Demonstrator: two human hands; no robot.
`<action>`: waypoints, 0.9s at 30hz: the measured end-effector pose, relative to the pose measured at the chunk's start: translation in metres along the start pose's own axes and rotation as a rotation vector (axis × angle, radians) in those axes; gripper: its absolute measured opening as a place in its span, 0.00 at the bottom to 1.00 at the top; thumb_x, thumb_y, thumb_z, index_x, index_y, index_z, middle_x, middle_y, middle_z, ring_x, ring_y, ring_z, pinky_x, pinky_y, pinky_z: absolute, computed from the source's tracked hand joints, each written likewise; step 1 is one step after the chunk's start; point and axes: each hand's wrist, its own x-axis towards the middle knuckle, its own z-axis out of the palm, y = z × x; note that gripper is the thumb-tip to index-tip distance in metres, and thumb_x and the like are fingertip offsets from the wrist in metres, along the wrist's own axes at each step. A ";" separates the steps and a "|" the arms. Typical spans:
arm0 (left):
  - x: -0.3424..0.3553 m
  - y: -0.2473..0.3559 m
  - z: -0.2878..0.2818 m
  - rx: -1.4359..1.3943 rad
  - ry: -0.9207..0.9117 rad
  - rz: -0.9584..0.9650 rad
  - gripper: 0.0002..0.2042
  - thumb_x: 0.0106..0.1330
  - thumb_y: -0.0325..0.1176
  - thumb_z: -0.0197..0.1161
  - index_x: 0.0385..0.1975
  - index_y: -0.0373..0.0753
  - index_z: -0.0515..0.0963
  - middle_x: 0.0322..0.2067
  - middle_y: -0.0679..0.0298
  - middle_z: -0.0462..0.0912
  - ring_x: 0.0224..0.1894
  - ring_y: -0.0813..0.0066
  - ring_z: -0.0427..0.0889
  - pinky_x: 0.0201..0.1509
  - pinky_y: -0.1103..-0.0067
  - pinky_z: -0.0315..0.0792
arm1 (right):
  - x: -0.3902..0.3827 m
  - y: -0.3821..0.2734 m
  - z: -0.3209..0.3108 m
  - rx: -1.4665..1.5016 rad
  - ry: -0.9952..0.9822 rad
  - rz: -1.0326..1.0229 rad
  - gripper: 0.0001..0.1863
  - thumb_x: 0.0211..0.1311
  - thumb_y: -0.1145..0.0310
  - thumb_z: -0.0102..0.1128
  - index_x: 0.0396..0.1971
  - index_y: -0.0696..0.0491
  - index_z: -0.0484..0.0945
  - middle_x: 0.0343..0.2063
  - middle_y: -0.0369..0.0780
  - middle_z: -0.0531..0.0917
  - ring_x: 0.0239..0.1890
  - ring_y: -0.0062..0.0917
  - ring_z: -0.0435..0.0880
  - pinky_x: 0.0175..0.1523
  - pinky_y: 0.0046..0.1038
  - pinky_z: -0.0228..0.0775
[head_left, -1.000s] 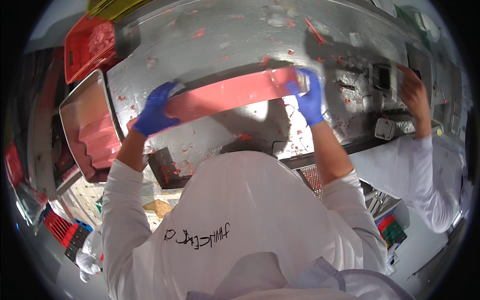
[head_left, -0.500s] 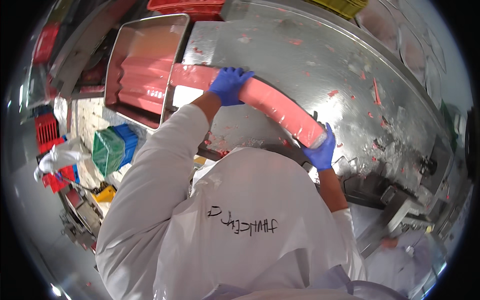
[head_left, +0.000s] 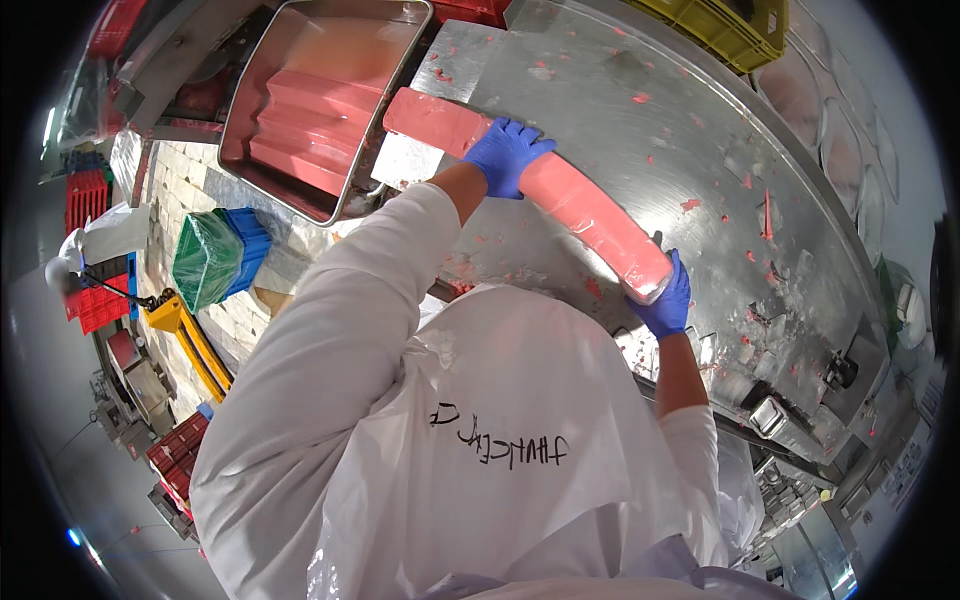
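A long pink meat log (head_left: 590,215) with a smooth, shiny surface lies slantwise over the steel table (head_left: 600,110). My left hand (head_left: 507,157), in a blue glove, wraps over it left of its middle, fingers closed across the top. Around the log's near right end is my blue-gloved right hand (head_left: 665,300), with some fingers hidden behind it. The log's far left end rests over a light metal plate (head_left: 405,162), close beside the rim of a deep metal tray (head_left: 352,195). Inside that tray lie several similar pink logs (head_left: 310,125) side by side.
Pink scraps (head_left: 690,205) dot the table. A yellow crate (head_left: 735,35) stands at its far edge. To the left are a green-lined blue bin (head_left: 240,255), a yellow pallet jack (head_left: 190,340), red crates (head_left: 95,300) and another person in white (head_left: 105,235).
The whole view has shifted, so tray, table and log appear farther right. Both hands keep their hold on the log. The log's left end shows more plainly beside the tray rim.
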 end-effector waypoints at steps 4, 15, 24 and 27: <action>-0.001 -0.008 0.004 -0.010 0.044 0.003 0.39 0.48 0.48 0.71 0.64 0.49 0.68 0.56 0.59 0.74 0.60 0.58 0.73 0.66 0.62 0.61 | 0.004 0.001 0.018 0.367 -0.055 0.196 0.57 0.37 0.56 0.83 0.67 0.61 0.58 0.52 0.50 0.79 0.59 0.45 0.77 0.64 0.40 0.69; -0.015 -0.022 0.009 -0.075 0.080 -0.035 0.34 0.52 0.33 0.66 0.64 0.48 0.68 0.60 0.55 0.72 0.66 0.53 0.67 0.73 0.56 0.54 | -0.001 -0.005 0.060 0.904 -0.340 0.420 0.37 0.45 0.74 0.71 0.61 0.54 0.70 0.52 0.44 0.82 0.55 0.37 0.82 0.59 0.36 0.74; -0.073 0.011 -0.008 -0.408 0.243 0.162 0.44 0.47 0.40 0.76 0.69 0.49 0.63 0.70 0.59 0.61 0.74 0.51 0.56 0.76 0.52 0.49 | 0.159 -0.230 0.021 0.151 -0.736 -0.207 0.15 0.62 0.63 0.55 0.44 0.54 0.83 0.45 0.50 0.84 0.49 0.46 0.83 0.53 0.42 0.75; -0.083 -0.034 0.011 -0.119 0.259 -0.292 0.27 0.52 0.37 0.71 0.56 0.55 0.78 0.69 0.69 0.66 0.74 0.51 0.57 0.74 0.43 0.45 | 0.187 -0.289 0.013 0.199 -0.687 -0.332 0.15 0.61 0.66 0.53 0.44 0.52 0.83 0.43 0.51 0.85 0.46 0.48 0.84 0.51 0.44 0.76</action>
